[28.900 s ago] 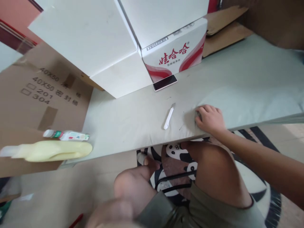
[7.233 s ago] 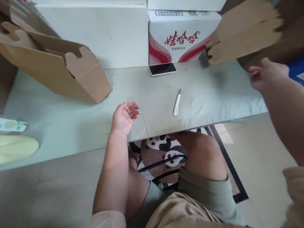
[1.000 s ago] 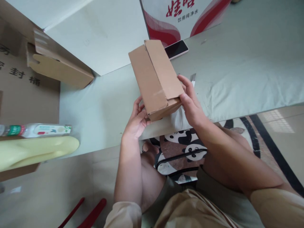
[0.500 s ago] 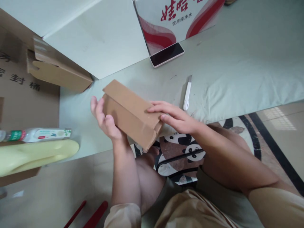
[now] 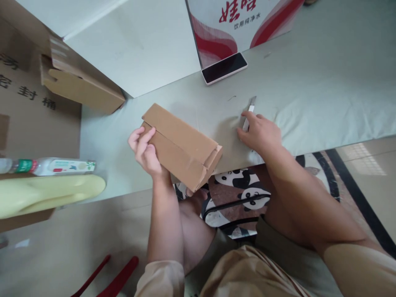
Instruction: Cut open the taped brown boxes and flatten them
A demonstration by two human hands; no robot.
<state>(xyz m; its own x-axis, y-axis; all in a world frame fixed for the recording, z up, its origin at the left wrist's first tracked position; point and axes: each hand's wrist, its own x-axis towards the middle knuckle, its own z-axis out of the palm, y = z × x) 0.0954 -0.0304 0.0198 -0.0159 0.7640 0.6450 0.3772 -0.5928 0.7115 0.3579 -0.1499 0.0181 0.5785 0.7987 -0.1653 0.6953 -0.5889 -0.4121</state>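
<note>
A small brown cardboard box [image 5: 182,148] is tilted at the table's front edge. My left hand [image 5: 145,150] grips its left end, with the thumb and fingers on the near face. On the cloth to the right lies a white utility knife [image 5: 246,123], its blade [image 5: 253,100] out and pointing away from me. My right hand [image 5: 262,131] is over its handle, thumb on one side and fingers on the other, closed around it. Part of the handle is hidden under that hand.
A phone [image 5: 224,68] lies against a red and white carton [image 5: 229,37]. A large white box [image 5: 133,49] stands behind. To the left are an opened cardboard box [image 5: 83,90], a plastic bottle [image 5: 62,166] and a pale yellow object [image 5: 52,192]. A pale green cloth [image 5: 324,90] covers the table.
My right hand has left the cardboard box, moved right and closed on the utility knife. My left hand still holds the box, which sits slightly farther right in view.
</note>
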